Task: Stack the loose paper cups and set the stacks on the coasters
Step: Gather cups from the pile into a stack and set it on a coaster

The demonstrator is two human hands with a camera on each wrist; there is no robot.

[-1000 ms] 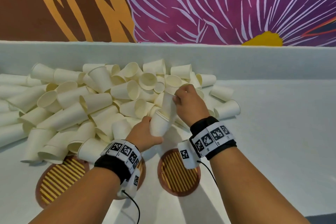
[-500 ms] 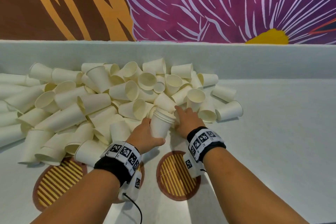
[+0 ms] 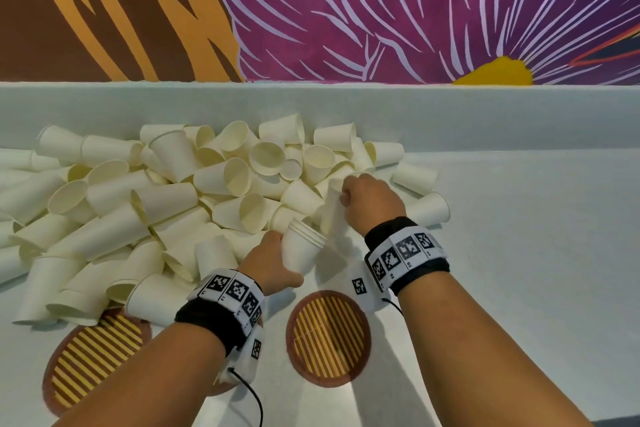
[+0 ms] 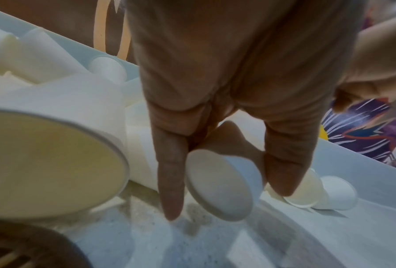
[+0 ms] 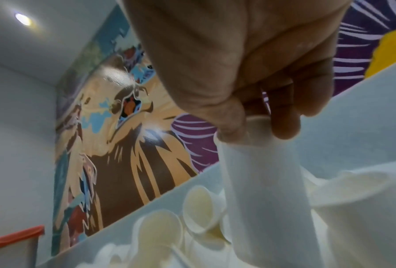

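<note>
Nearest: round striped coaster [image 3: 328, 338] on the desk [image 3: 519, 288], bare. Beyond: left hand [image 3: 273, 265] curled round a short nested stack [image 3: 302, 248]; right hand [image 3: 372, 199] pinching one paper cup [image 3: 330, 210] by its rim. Farthest: loose pile [image 3: 173, 204]. Probably light, thin-walled, easily crushed; best gripped mid-wall. Stack's flat base [image 4: 217, 183] and thumb inside the rim visible only in wrist views.

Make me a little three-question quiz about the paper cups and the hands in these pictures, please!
1. True or false: the left hand holds a short stack of cups.
2. What does the right hand pinch by its rim: A) a coaster, B) a single cup, C) nothing?
3. Does any stack stand on the bare coaster yet?

Key: 1 true; 2 B; 3 no.
</note>
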